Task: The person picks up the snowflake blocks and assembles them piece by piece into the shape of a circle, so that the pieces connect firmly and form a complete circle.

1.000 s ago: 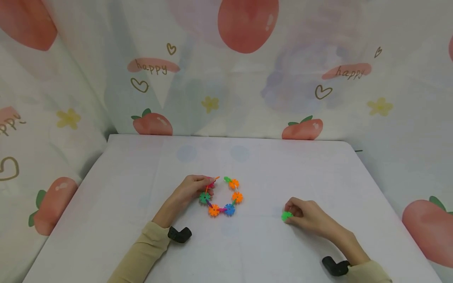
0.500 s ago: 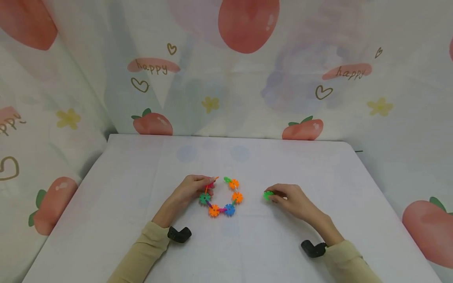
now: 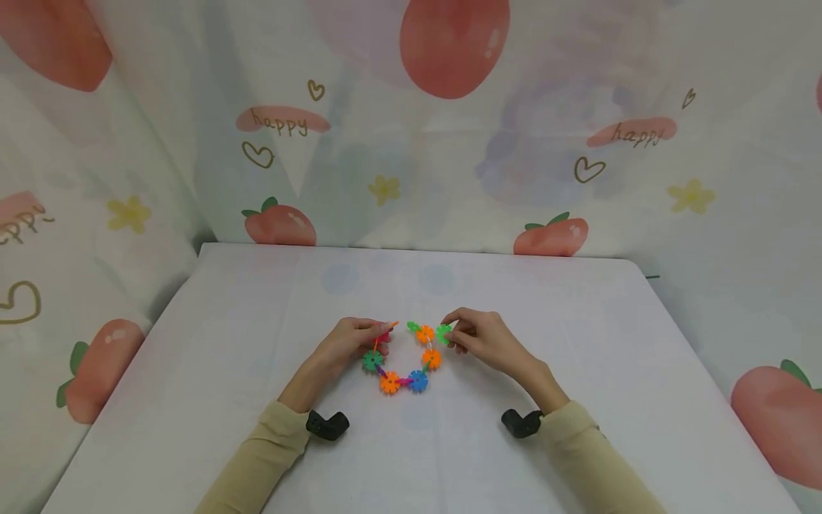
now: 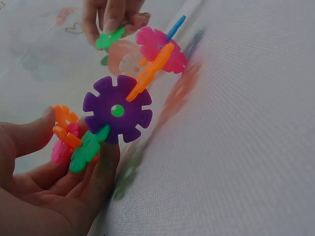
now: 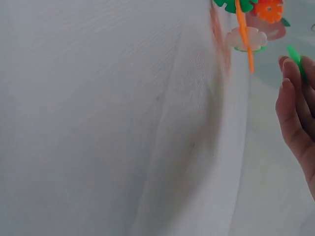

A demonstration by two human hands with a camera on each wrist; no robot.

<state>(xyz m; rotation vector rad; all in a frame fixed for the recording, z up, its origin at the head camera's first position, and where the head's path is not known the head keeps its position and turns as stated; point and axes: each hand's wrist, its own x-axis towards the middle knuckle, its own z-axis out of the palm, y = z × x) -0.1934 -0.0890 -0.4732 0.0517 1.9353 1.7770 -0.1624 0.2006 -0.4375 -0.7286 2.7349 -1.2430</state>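
My left hand (image 3: 349,343) pinches one end of a curved chain of notched plastic snowflake discs (image 3: 389,383), linked edge to edge in orange, blue, green, pink and purple. The chain bends into a ring with a gap at its far side. In the left wrist view a purple disc (image 4: 117,109) sits just past the left fingertips, joined to an orange disc (image 4: 150,73) and a pink one. Between thumb and fingers, my right hand (image 3: 491,343) pinches a single light-green disc (image 3: 444,333), close beside the chain's orange disc (image 3: 424,334) near the other end.
A white cloth covers the table (image 3: 411,457). Behind it hangs a printed curtain (image 3: 443,157) with fruit and hearts, and more of it runs down both sides. A black wrist mount (image 3: 327,426) sits on each forearm.
My right hand has carried the light-green disc left and away from me, from the right of the table up to the chain. The left hand and the chain stay in place.
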